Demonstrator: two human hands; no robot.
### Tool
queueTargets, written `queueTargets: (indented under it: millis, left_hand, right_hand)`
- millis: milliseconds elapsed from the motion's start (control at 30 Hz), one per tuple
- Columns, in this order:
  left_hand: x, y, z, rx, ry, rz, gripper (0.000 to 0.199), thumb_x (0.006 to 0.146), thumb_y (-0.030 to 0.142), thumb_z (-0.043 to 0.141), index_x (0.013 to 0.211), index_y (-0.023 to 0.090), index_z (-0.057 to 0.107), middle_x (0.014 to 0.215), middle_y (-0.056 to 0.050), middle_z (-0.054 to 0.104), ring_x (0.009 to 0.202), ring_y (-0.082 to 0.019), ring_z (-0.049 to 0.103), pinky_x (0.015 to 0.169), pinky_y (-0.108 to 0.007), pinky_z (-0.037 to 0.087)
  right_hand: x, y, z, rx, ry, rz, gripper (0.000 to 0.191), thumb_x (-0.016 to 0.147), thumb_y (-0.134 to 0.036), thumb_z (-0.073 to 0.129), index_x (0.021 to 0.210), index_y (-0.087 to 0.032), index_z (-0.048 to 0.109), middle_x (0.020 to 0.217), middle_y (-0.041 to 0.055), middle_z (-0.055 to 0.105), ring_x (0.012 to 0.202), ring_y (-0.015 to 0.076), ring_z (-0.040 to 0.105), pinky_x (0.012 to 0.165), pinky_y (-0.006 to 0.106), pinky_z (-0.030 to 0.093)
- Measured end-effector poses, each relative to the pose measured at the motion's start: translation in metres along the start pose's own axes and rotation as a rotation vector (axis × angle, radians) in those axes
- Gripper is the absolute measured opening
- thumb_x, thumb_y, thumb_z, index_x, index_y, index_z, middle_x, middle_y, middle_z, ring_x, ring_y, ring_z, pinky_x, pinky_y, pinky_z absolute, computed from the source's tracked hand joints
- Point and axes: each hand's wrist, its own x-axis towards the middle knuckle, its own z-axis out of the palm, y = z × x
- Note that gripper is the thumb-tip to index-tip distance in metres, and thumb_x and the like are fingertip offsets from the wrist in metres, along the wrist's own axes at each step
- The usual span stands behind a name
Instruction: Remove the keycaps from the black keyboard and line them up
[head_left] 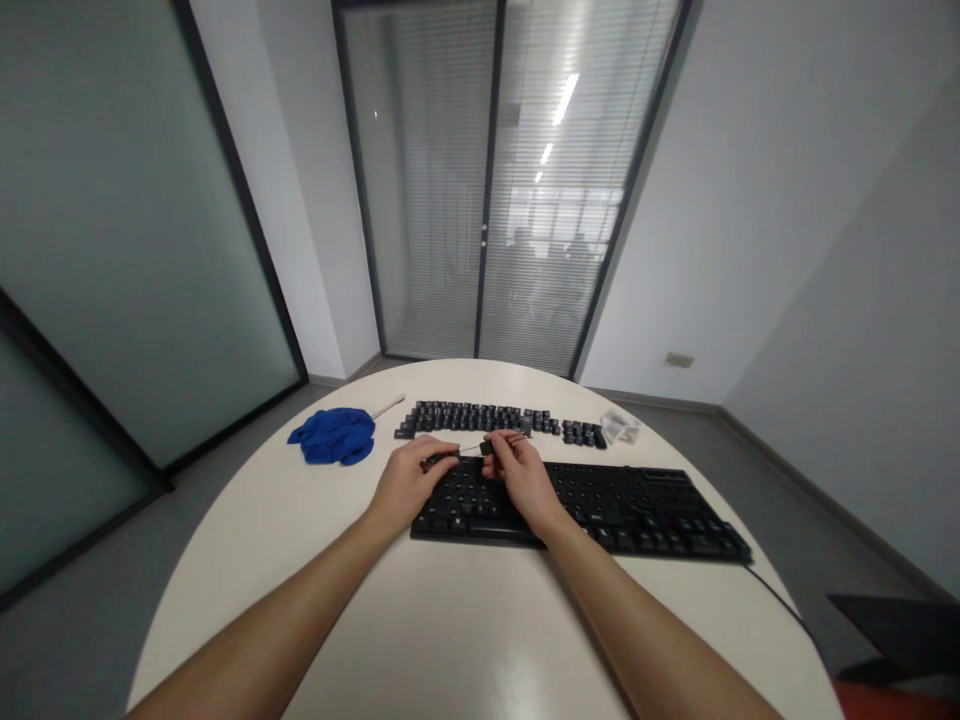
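A black keyboard point(622, 500) lies across the table, many of its keycaps off and its front row of keys in place. Above its left part, my left hand point(412, 475) pinches a small dark piece with a thin light wire point(470, 448) reaching toward the other hand. My right hand point(521, 475) is closed on a small black part point(487, 448), perhaps a keycap, over the keyboard's back edge. Behind both hands, loose black keycaps point(472, 415) stand in rows, with a smaller group point(581, 433) to their right.
A blue cloth point(335, 435) lies at the left of the round white table point(315, 560), a white stick point(388, 406) beside it. Clear plastic bags point(620, 427) sit at the back right. From the keyboard's right end a cable point(780, 597) runs off the table edge.
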Motion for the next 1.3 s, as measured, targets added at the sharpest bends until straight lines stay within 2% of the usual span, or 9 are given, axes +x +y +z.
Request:
queueTargets:
  millis: [133, 267, 467, 600, 667, 767, 967, 1133, 1300]
  left_hand:
    - [0.001, -0.001, -0.004, 0.028, 0.005, 0.037, 0.020, 0.089, 0.030, 0.060, 0.098, 0.022, 0.075, 0.096, -0.007, 0.068, 0.092, -0.021, 0.064, 0.078, -0.032, 0.052]
    - [0.000, -0.006, -0.007, 0.100, -0.019, 0.087, 0.017, 0.089, 0.028, 0.060, 0.095, 0.022, 0.074, 0.101, -0.006, 0.071, 0.098, -0.022, 0.064, 0.091, -0.037, 0.049]
    - [0.000, -0.017, -0.008, 0.209, -0.015, 0.093, 0.014, 0.088, 0.029, 0.061, 0.093, 0.025, 0.073, 0.101, -0.003, 0.073, 0.098, -0.022, 0.064, 0.093, -0.037, 0.047]
    - [0.003, -0.027, -0.012, 0.278, 0.023, 0.012, 0.014, 0.086, 0.029, 0.061, 0.091, 0.025, 0.073, 0.102, -0.002, 0.073, 0.098, -0.023, 0.065, 0.087, -0.035, 0.049]
    - [0.004, -0.034, -0.014, 0.311, 0.040, -0.026, 0.015, 0.085, 0.029, 0.061, 0.091, 0.025, 0.074, 0.102, -0.003, 0.073, 0.097, -0.024, 0.065, 0.084, -0.034, 0.050]
    - [0.006, -0.044, -0.018, 0.387, 0.050, -0.075, 0.020, 0.084, 0.032, 0.061, 0.097, 0.025, 0.074, 0.101, -0.005, 0.073, 0.094, -0.026, 0.066, 0.082, -0.035, 0.049]
    - [0.006, -0.052, -0.021, 0.475, 0.024, -0.046, 0.021, 0.085, 0.031, 0.061, 0.099, 0.024, 0.074, 0.103, -0.007, 0.073, 0.101, -0.029, 0.063, 0.088, -0.039, 0.047]
    - [0.006, -0.050, -0.022, 0.512, -0.015, 0.013, 0.018, 0.087, 0.031, 0.058, 0.093, 0.025, 0.074, 0.101, -0.005, 0.074, 0.101, -0.028, 0.062, 0.087, -0.039, 0.047]
    - [0.006, -0.050, -0.022, 0.533, -0.058, -0.017, 0.018, 0.088, 0.030, 0.058, 0.093, 0.024, 0.074, 0.099, -0.006, 0.074, 0.098, -0.029, 0.062, 0.084, -0.039, 0.048]
  right_hand:
    - [0.000, -0.002, -0.002, 0.114, 0.087, 0.022, 0.037, 0.077, -0.051, 0.067, 0.093, -0.019, 0.058, 0.062, -0.0043, 0.056, 0.053, 0.0110, 0.056, 0.055, 0.026, 0.050]
    - [0.001, -0.010, -0.006, 0.179, 0.109, 0.058, 0.032, 0.080, -0.049, 0.062, 0.095, -0.021, 0.060, 0.062, -0.0036, 0.054, 0.053, 0.0119, 0.055, 0.053, 0.026, 0.048]
    - [0.006, -0.029, -0.028, -0.025, 0.247, -0.046, 0.034, 0.083, -0.055, 0.056, 0.075, -0.022, 0.056, 0.065, 0.0002, 0.056, 0.061, 0.0173, 0.055, 0.058, 0.030, 0.048]
    - [0.002, -0.043, -0.043, -0.233, 0.046, -0.111, 0.039, 0.087, -0.057, 0.050, 0.074, -0.021, 0.054, 0.065, 0.0017, 0.058, 0.060, 0.0177, 0.056, 0.062, 0.032, 0.047]
    - [-0.006, -0.052, -0.047, -0.483, -0.083, -0.203, 0.036, 0.091, -0.053, 0.047, 0.081, -0.021, 0.061, 0.064, 0.0013, 0.060, 0.062, 0.0185, 0.055, 0.063, 0.031, 0.044]
    - [-0.019, -0.062, -0.048, -0.743, -0.285, -0.315, 0.029, 0.090, -0.044, 0.053, 0.081, -0.021, 0.070, 0.076, 0.0047, 0.069, 0.071, 0.0208, 0.058, 0.067, 0.032, 0.041]
    - [-0.030, -0.063, -0.046, -0.963, -0.601, -0.249, 0.020, 0.082, -0.037, 0.064, 0.078, -0.021, 0.077, 0.063, 0.0000, 0.068, 0.053, 0.0138, 0.052, 0.053, 0.025, 0.034]
    - [-0.031, -0.061, -0.046, -1.048, -0.651, -0.276, 0.015, 0.081, -0.032, 0.065, 0.079, -0.024, 0.078, 0.066, 0.0002, 0.071, 0.055, 0.0143, 0.053, 0.054, 0.024, 0.032]
    - [-0.032, -0.057, -0.042, -1.100, -0.509, -0.268, 0.022, 0.081, -0.034, 0.065, 0.066, -0.020, 0.073, 0.054, 0.0006, 0.062, 0.048, 0.0126, 0.046, 0.051, 0.025, 0.028]
